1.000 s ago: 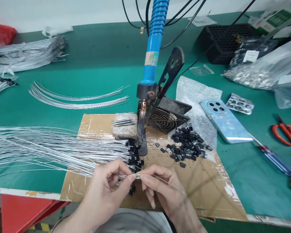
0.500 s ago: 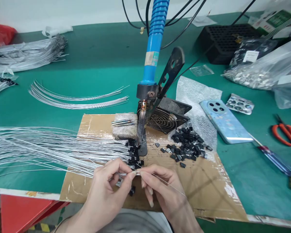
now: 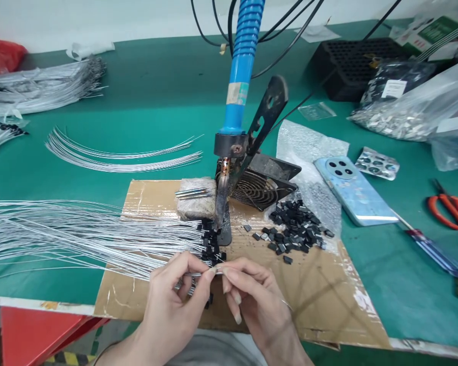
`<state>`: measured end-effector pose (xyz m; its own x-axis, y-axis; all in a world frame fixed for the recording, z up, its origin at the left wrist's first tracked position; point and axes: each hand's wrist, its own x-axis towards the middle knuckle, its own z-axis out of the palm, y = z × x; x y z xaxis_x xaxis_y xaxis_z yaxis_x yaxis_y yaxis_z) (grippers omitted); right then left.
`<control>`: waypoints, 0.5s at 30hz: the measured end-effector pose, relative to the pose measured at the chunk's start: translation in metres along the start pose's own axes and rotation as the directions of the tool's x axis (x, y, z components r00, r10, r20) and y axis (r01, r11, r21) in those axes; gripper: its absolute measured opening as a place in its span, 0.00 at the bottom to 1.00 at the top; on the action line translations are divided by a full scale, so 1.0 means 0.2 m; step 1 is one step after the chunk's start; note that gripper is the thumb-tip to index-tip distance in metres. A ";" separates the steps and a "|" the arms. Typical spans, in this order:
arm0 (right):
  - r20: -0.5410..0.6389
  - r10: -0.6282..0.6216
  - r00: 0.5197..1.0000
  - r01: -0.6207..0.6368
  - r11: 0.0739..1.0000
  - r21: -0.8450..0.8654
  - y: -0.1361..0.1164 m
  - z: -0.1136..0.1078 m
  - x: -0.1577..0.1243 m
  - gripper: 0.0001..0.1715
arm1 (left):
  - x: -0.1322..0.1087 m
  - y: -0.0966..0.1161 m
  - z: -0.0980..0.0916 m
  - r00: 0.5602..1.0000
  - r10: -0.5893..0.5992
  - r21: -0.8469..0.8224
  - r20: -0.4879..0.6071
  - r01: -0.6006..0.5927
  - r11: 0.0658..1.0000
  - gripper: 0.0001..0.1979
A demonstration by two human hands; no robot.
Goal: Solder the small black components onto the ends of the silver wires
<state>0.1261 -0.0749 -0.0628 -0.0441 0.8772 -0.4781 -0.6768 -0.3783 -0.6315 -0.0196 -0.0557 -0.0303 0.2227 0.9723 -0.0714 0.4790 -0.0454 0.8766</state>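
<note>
My left hand (image 3: 175, 300) and my right hand (image 3: 252, 297) meet over the front of a cardboard sheet (image 3: 328, 295). Both pinch one thin silver wire (image 3: 198, 274) between thumb and forefinger, fingertips almost touching. A small black part (image 3: 207, 301) shows just below the left fingers. Right behind the hands lie the black-tipped ends (image 3: 211, 244) of a wide fan of silver wires (image 3: 72, 234) stretching left. A blue-handled soldering iron (image 3: 238, 96) stands in a stand, tip down beside a grey sponge block (image 3: 196, 201). A heap of small black parts (image 3: 295, 226) lies right of it.
A fan grille (image 3: 257, 188) sits behind the iron. On the green table (image 3: 145, 96): more wire bundles (image 3: 41, 91) far left, curved wires (image 3: 122, 155), a phone (image 3: 353, 189), red scissors (image 3: 452, 209), a screwdriver (image 3: 431, 246), plastic bags (image 3: 416, 114) and a black tray (image 3: 354, 63).
Both hands have edged slightly forward and the wire's free end to the right looks shorter. Nothing else has moved.
</note>
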 end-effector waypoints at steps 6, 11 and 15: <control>-0.004 -0.012 1.000 0.012 1.000 0.001 -0.01 0.01 -0.01 0.11 | 0.00 0.00 0.01 0.995 -0.098 -0.136 0.017 0.100 0.986 0.12; -0.009 -0.038 0.999 0.038 0.999 -0.005 0.00 0.01 -0.01 0.11 | 0.01 0.01 0.01 0.979 -0.192 -0.237 0.062 0.202 0.950 0.13; -0.009 -0.051 0.999 0.051 0.999 -0.014 0.01 0.01 -0.01 0.11 | 0.02 0.03 0.01 0.972 -0.227 -0.278 0.058 0.234 0.932 0.13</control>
<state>0.1235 -0.0770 -0.0604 -0.0028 0.8925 -0.4510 -0.6677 -0.3374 -0.6635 -0.0146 -0.0524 -0.0262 0.1572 0.9422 -0.2960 0.2624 0.2491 0.9323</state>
